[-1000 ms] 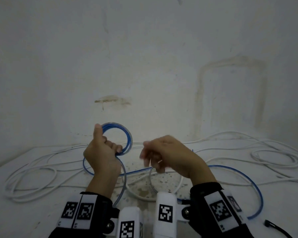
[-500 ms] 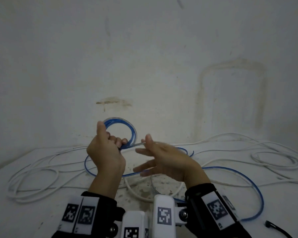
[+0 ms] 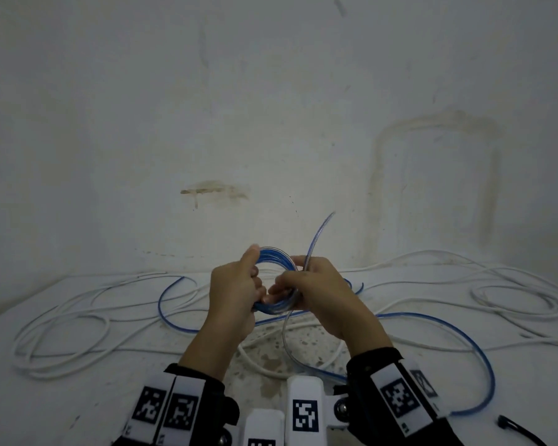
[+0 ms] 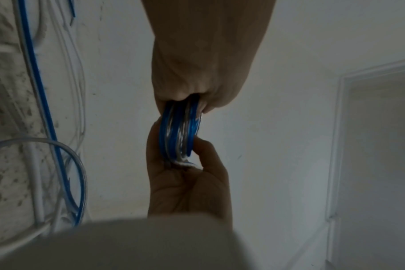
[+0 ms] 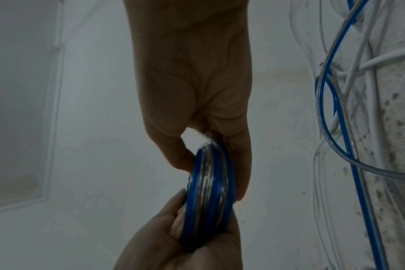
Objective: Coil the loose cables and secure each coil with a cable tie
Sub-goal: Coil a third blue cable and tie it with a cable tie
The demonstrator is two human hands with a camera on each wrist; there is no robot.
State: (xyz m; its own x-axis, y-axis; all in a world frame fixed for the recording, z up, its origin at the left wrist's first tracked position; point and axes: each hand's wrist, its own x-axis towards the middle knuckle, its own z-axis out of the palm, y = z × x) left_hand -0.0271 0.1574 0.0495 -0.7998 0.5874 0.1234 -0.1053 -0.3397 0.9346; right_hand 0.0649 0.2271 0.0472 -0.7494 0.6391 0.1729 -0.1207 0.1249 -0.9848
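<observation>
1. Because the blue coil [image 3: 276,281] is held upright in the air between both hands, above the table [image 3: 78,397] and in front of the wall [image 3: 271,107], the next wrap depends on where its slack runs.
2. Its loose length, the blue cable [image 3: 458,336], leaves the coil's lower edge, sweeps out in a wide arc on the right-hand side and comes back toward the wrists; a short end [image 3: 316,239] sticks up above the right fingers.
3. Left hand [image 3: 236,300] is curled round the stacked turns at the coil's left side, thumb up on the rim.
4. Right hand [image 3: 322,297] pinches the opposite side of the ring; it is probably the nearer to the slack and better placed to feed it.
5. White cables [image 3: 78,333] lie uncoiled all around; a black cable tie [image 3: 519,429] lies near the right wrist.
</observation>
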